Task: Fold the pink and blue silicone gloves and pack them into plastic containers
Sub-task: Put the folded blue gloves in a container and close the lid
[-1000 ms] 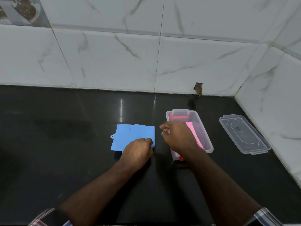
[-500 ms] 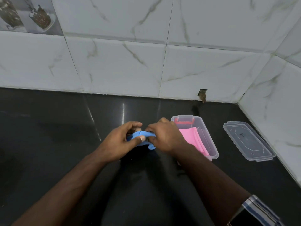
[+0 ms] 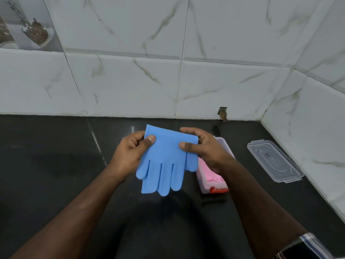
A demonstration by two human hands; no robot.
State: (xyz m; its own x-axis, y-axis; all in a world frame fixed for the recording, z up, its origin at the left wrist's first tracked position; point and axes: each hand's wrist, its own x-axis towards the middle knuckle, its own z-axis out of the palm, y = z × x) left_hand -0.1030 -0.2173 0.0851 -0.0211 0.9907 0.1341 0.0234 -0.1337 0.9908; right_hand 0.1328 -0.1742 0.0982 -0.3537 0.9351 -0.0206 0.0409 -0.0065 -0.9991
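Now hands (image 3: pixel 130 152) (both) — clamping blue glove (image 3: pixel 164 161)

Blue glove (image 3: pixel 166 161) smooth matt silicone, pink glove (image 3: pixel 209 176) same finish, container (image 3: pixel 223 144) and loose lid (image 3: pixel 274 160) clear glossy plastic, desk (image 3: pixel 56 165) polished black stone with reflections, wall tiles (image 3: pixel 130 81) glossy marble-look ceramic.

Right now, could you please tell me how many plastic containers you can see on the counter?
1: the open container holding pink gloves, partly behind the right hand. Its loose lid lies to the right. Others may be out of view.
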